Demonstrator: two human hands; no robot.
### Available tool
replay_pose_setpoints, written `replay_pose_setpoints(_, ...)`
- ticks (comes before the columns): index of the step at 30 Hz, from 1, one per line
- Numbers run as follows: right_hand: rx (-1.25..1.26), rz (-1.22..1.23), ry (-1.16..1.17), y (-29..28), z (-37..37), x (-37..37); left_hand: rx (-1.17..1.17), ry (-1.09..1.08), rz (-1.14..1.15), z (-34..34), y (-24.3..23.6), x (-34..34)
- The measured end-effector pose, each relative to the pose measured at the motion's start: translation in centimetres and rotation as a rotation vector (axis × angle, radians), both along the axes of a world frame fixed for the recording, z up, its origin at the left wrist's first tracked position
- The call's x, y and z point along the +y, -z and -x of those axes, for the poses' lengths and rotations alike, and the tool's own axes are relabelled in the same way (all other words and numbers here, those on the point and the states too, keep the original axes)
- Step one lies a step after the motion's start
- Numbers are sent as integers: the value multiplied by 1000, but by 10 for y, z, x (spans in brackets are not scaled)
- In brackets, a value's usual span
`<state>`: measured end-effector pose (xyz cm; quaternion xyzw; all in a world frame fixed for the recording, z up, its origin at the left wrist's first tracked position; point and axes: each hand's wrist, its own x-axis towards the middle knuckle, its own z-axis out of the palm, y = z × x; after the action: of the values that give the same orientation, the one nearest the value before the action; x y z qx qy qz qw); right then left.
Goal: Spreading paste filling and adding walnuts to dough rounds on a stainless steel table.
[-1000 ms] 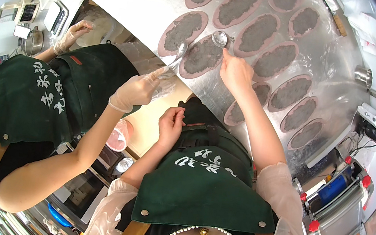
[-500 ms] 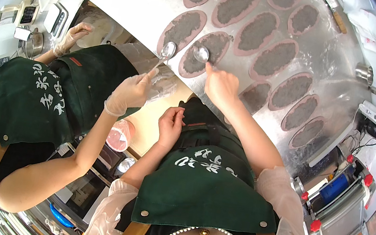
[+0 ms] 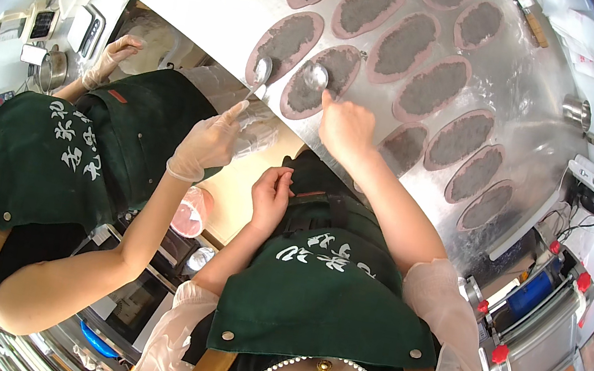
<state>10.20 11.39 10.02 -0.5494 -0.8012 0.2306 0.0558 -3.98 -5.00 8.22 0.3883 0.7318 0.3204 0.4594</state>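
The right hand point(image 3: 346, 130) grasps a metal spoon point(image 3: 316, 75), the forefinger and thumb closing near the bowl; most of the handle is concealed by the hand. The bowl lies over the grey filling point(image 3: 301, 98) of a pink oval point(image 3: 297, 114), which rests flat on the steel table point(image 3: 201, 2) near its edge. Whether the bowl presses on the filling or sits just above it cannot be determined. The left hand point(image 3: 272, 195) is held at the front of the apron point(image 3: 319, 296), fingers loosely curled; its palm is hidden, so whether it contains anything cannot be told.

Handling, as judged: the spoon appears light, rigid and smooth, best held on the handle close behind the bowl. The oval appears thin, soft and easily torn, the filling damp and loose; any hold should be at the pink rim, with broad support beneath.

Orientation: the spoon's bowl points away from the wearer and slightly left, its handle running back into the right hand. The oval's long axis runs from near left to far right.

A co-worker's gloved hand point(image 3: 207, 143) holds a second spoon point(image 3: 263, 69) at the adjacent oval point(image 3: 255, 58).
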Motion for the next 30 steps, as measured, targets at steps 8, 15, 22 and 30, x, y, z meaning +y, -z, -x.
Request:
replay_pose_setpoints(8,35,25,-85,17,-1,-28,14,-5,-14,2,3,-1)
replay_pose_setpoints(15,90,-83,-121,36,-8,-41,-7,-10,6,-1,0,0)
replay_pose_setpoints(22,108,-36,-179,34,-2,-41,9,0,4,-1,2,-2)
replay_pose_setpoints(30,162,-67,-168,34,-14,-40,14,-7,13,-2,1,-2)
